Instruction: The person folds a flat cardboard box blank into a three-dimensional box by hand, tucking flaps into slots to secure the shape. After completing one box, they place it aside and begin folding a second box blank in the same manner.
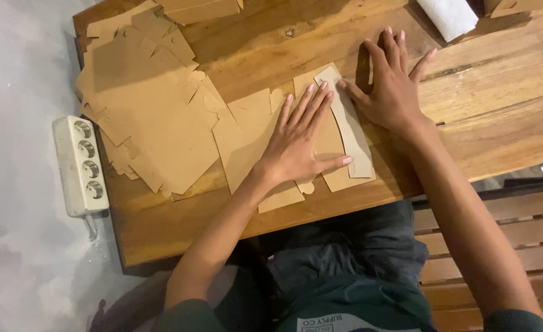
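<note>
Both hands are spread flat, palms down, near the middle of the frame, and neither is gripping anything. The left hand (pixel 299 138) presses with open fingers on a flat brown cardboard blank (pixel 250 132) that lies on the wooden desk (pixel 486 117), its thumb reaching toward a paler folded strip (pixel 351 126) along the blank's right edge. The right hand (pixel 394 83) rests just up and to the right, fingers splayed on the bare wood, its thumb touching the top end of that strip. To the left of the frame's centre a loose pile of more cardboard blanks (pixel 142 98) overlaps across the desk, running up to its upper left corner. A white roll (pixel 448 17) lies at the top edge right of centre, and a white power strip (pixel 80 166) sits on the grey floor (pixel 19 74) beside the desk's left edge
</note>
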